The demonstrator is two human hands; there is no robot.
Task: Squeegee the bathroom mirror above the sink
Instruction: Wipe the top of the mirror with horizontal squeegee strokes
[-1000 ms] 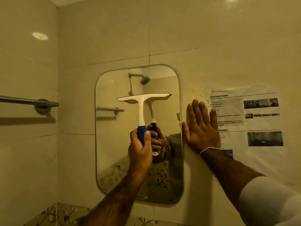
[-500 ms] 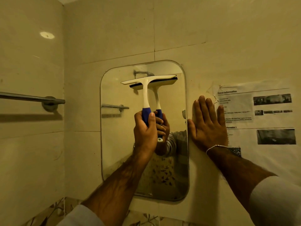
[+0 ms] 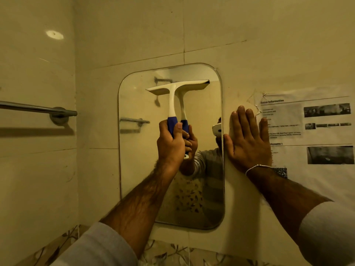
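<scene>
Left hand (image 3: 170, 144) grips the squeegee (image 3: 173, 96), unchanged. Blade remains near the mirror (image 3: 134, 169) top. Right hand (image 3: 247, 143) stays flat, fingers spread, on the wall (image 3: 230, 45).

Dim, warm yellow-green light fills the whole picture; a small bright glare spot sits on the glossy left wall tile (image 3: 54, 34) — the reflection of a lamp overhead; the towel bar (image 3: 38, 109) throws a broad, soft shadow on the wall just below it; the printed sheet (image 3: 307, 131) at the right is too soft to read; straight tile joints bow near the edges — wide-angle distortion; the near sleeves at the bottom are blurred.
</scene>
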